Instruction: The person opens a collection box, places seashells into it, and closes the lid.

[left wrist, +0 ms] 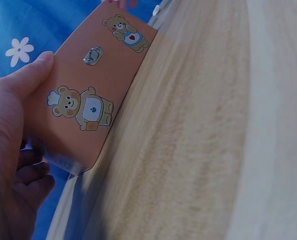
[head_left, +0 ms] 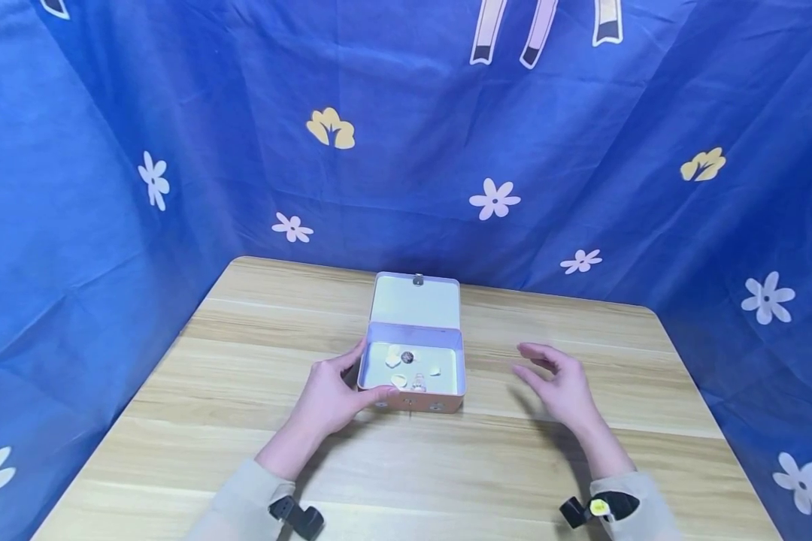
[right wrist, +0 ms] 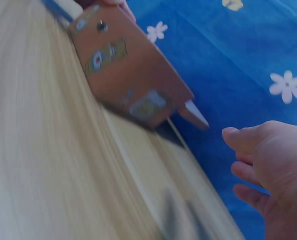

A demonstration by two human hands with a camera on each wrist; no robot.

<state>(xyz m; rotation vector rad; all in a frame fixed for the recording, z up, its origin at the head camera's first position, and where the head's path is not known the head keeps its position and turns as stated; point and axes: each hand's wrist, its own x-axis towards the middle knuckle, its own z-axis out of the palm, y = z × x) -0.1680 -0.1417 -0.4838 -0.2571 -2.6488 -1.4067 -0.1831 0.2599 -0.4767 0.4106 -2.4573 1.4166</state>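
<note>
An orange tin box [head_left: 460, 402] with bear pictures stands on the table, its lid [head_left: 416, 300] raised at the back. Inside lie several small things: pale pieces like shells [head_left: 392, 357], a dark round piece [head_left: 407, 358] and a small clear pinkish object [head_left: 418, 382] whose kind is unclear. My left hand [head_left: 331, 394] grips the box's left front corner, thumb over the front rim and fingers along the left side. To the right of the box my right hand [head_left: 560, 385] hovers above the table, fingers bent loosely around nothing.
The wooden table [head_left: 243, 361] has rounded back corners. Blue cloth [head_left: 406, 165] printed with flowers hangs behind it and along both sides. A small black wrist camera [head_left: 300, 518] sits on the left sleeve, another [head_left: 575, 512] on the right.
</note>
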